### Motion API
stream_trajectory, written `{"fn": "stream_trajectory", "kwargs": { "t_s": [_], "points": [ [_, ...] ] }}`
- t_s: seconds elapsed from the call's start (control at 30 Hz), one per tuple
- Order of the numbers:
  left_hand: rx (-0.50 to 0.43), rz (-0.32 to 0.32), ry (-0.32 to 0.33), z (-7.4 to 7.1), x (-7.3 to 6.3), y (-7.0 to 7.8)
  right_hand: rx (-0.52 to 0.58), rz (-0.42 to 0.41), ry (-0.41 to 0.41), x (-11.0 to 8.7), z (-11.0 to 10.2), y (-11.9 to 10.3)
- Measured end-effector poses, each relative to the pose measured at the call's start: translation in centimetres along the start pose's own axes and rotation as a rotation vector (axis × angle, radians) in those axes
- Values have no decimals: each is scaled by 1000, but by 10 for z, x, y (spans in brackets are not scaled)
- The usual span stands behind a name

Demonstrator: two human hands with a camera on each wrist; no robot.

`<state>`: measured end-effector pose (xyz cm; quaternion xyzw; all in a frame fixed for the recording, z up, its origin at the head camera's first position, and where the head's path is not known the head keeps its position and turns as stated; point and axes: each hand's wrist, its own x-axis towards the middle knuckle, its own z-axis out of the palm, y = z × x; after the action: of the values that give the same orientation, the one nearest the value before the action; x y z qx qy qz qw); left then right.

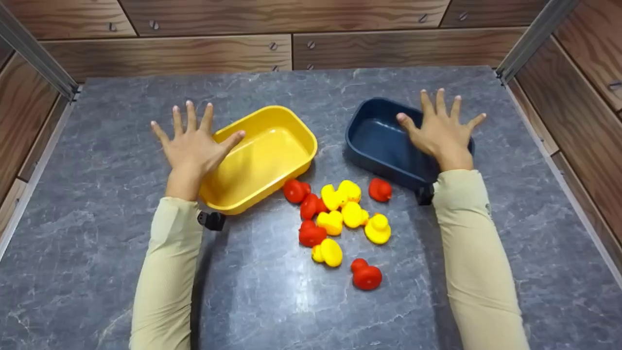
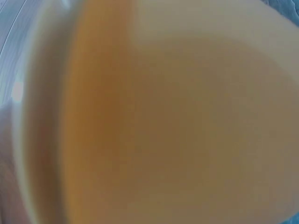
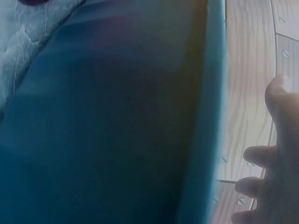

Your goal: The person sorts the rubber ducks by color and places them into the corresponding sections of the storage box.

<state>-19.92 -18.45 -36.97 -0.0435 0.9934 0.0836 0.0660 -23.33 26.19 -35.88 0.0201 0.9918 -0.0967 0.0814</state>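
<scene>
My left hand (image 1: 192,146) is spread flat with straight fingers, over the left side of a yellow plastic bin (image 1: 267,155), and overlaps its rim in the head view. My right hand (image 1: 443,137), fingers also spread, lies over the right part of a dark blue bin (image 1: 381,138). Neither hand grips anything. Both bins look bare inside where visible. In front of them lie several yellow rubber ducks (image 1: 378,229) and red rubber ducks (image 1: 367,277), some tipped over. The blurred yellow bin wall (image 2: 196,130) fills the left wrist view; the blue bin wall (image 3: 117,130) fills most of the right.
The bins and ducks stand on a grey marbled tabletop (image 1: 272,311). Wood-patterned panels (image 1: 218,53) enclose the back and both sides. Metal posts (image 1: 527,41) rise at the far corners. A single red duck (image 1: 379,189) sits close before the blue bin.
</scene>
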Motion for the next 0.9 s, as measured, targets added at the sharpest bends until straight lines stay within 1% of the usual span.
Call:
{"fn": "stream_trajectory", "kwargs": {
  "t_s": [0.13,0.27,0.6,0.77,0.9],
  "points": [
    [6,-2,-4,-2,0,-1,2,-2,6,-1,-2,0],
    [10,-4,5,-5,0,-2,6,-12,35,-3,-5,0],
    [10,-23,4,-6,-2,-7,2,-17,53,-3,-3,-2],
    [13,-31,-2,-7,-4,-9,4,-20,35,-4,-3,-4],
    [19,-38,7,-10,-7,-15,-1,-35,30,-7,-4,-6]
  ]
}}
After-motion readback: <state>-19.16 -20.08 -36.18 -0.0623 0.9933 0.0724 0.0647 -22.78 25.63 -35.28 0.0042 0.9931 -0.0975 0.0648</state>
